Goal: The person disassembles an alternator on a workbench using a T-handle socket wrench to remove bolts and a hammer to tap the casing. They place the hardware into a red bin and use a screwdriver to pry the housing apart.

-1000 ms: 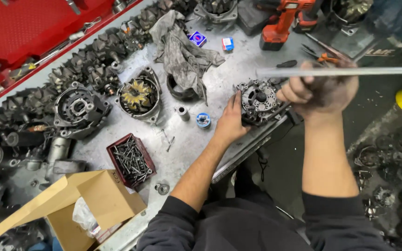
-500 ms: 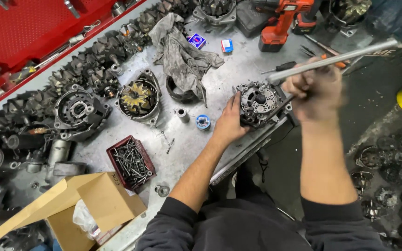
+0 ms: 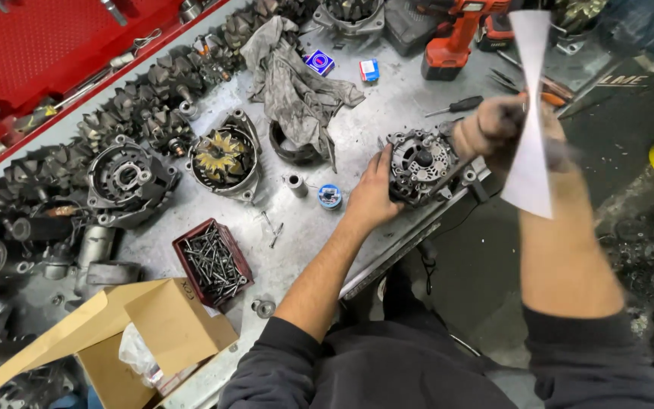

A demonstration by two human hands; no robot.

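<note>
Near the bench's front edge, toward 2 o'clock from picture centre: a dark, finned alternator housing (image 3: pixel 420 164), sitting at the rim of the grey metal workbench (image 3: pixel 387 106). Left hand (image 3: pixel 372 195) pressed against its 8 o'clock side, fingers wrapped on the casing — grasping it. Right hand (image 3: pixel 502 130) just at the housing's 3 o'clock, clenched around a long tool (image 3: pixel 530 113), smeared by motion into a pale vertical wedge; kind of tool impossible to tell. Housing thus caught between both hands, left touching, right close beside.

At 10 o'clock from the housing: a crumpled grey rag (image 3: pixel 293 83). At 9 o'clock: a small blue-topped cap (image 3: pixel 329 197) and, farther out, a second housing with a brass-coloured rotor (image 3: pixel 225 157). At 7 o'clock — a red tray of screws (image 3: pixel 212 261), then an open cardboard box (image 3: pixel 145 333). At 12 o'clock: an orange cordless drill (image 3: pixel 459 34).
</note>
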